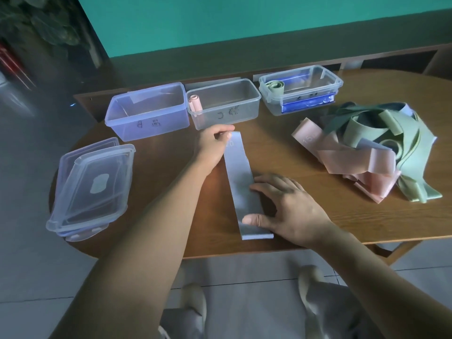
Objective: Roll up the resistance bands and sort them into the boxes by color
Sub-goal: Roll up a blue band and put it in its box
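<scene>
blue band stretched flat between two hands

a pale blue-grey band, thin, matte and rubbery, lies as a long flat strip on the wooden table. the left hand pinches its far end, fingers curled together over the corner near a printed "20". the right hand presses on the near part, fingers spread and fairly straight on the strip's right edge, thumb lying across it just short of the near end.

the table is smooth brown wood with a rounded edge, standing on light floor tiles; a teal wall with a dark lower band runs behind it.

beyond the left fingertips stand three translucent plastic boxes in a row. the bluish box, left of those fingers, has handwriting on its wall. the clear box, just past them, holds a small pink roll in its left corner. the box with blue clips, further right, holds a loosely coiled green roll. well to the left of the left hand lies a stack of clear lids. right of the right fingers sits a loose heap of bands, pink, pale green, dark green, floppy and folded over one another.
</scene>
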The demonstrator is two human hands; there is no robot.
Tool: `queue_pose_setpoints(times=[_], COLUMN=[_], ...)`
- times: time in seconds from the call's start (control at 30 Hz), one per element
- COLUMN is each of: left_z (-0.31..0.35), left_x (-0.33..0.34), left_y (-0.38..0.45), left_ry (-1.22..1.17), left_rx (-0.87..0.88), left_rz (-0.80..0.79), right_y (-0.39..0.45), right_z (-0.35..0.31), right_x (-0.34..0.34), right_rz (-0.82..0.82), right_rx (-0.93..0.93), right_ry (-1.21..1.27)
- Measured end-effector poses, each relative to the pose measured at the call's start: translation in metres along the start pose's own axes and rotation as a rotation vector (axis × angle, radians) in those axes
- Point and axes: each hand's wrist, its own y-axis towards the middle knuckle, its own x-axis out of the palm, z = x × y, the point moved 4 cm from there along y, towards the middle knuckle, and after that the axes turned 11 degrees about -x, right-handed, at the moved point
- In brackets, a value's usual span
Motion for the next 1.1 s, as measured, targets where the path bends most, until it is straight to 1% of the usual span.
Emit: queue_pose_setpoints(times=[0.1,0.27,0.37,0.5,0.63,0.77,0.87,1.0,1.1], left_z=[-0.002,-0.007,-0.008,-0.012,-0.015,-0.010,-0.005,-0.002,-0.001], left_x=[-0.008,-0.015,-0.017,-0.014,-0.013,-0.005,-0.001,0.000,0.000], left_y=[0.007,0.015,0.018,0.022,0.029,0.029,0.030,0.031,0.031], left_ry=[-0.148,-0.340,-0.451,-0.464,-0.513,-0.546,-0.540,-0.580,-0.632], left_rx=[0.043,0.001,-0.055,-0.104,-0.141,-0.135,-0.142,-0.182,-0.208], left_rz=[0.037,0.032,-0.031,-0.138,-0.180,-0.130,-0.107,-0.135,-0.215], right_y=[0.000,-0.003,-0.007,-0.009,-0.009,-0.014,-0.020,-0.025,-0.027], right_z=[-0.004,-0.004,-0.003,-0.004,-0.007,-0.007,-0.008,-0.012,-0.013], right_x=[-0.001,-0.001,-0.002,-0.002,-0.002,0.002,0.001,-0.002,-0.004], right_rz=[-0.054,-0.102,-0.074,-0.035,-0.035,0.033,0.119,0.208,0.234], right_rx=[-0.024,-0.051,-0.050,-0.044,-0.056,-0.164,-0.181,-0.197,-0.204], right_ry=[-0.061,-0.073,-0.054,-0.065,-0.041,-0.016,-0.002,-0.008,-0.014])
